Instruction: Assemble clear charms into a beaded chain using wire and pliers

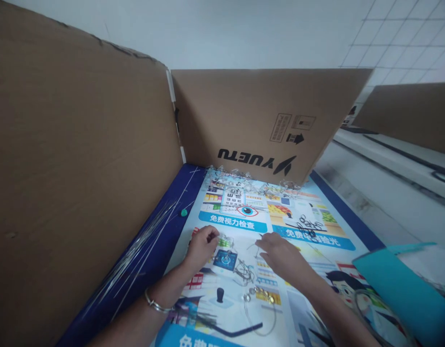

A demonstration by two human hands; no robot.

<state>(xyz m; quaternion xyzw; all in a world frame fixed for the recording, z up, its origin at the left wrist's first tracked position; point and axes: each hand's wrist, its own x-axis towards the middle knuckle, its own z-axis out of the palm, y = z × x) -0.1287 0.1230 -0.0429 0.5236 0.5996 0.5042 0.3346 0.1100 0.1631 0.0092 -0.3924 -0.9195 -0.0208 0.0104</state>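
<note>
My left hand [202,246], with a silver bangle at its wrist, is closed with fingertips pinched. Whatever lies between them is too small to make out. Across from it, the fingers of my right hand [282,253] are pinched at a thin bent wire [254,246], which hangs toward the poster sheet. Between and below the hands lies a tangle of bent wires [245,272]. Nearer me is a wire loop [275,320] with several small shiny rings [261,291] along its top. A short dark peg [220,295] and a black bent rod [240,330] rest to its left.
Tall cardboard panels stand at the left [81,159] and back [222,111]. Straight wires [143,241] and a green lump [184,212] lie on the left blue border. Bent wire pieces [244,180] line the back. Black loops [309,225] and a teal box [399,279] are at right.
</note>
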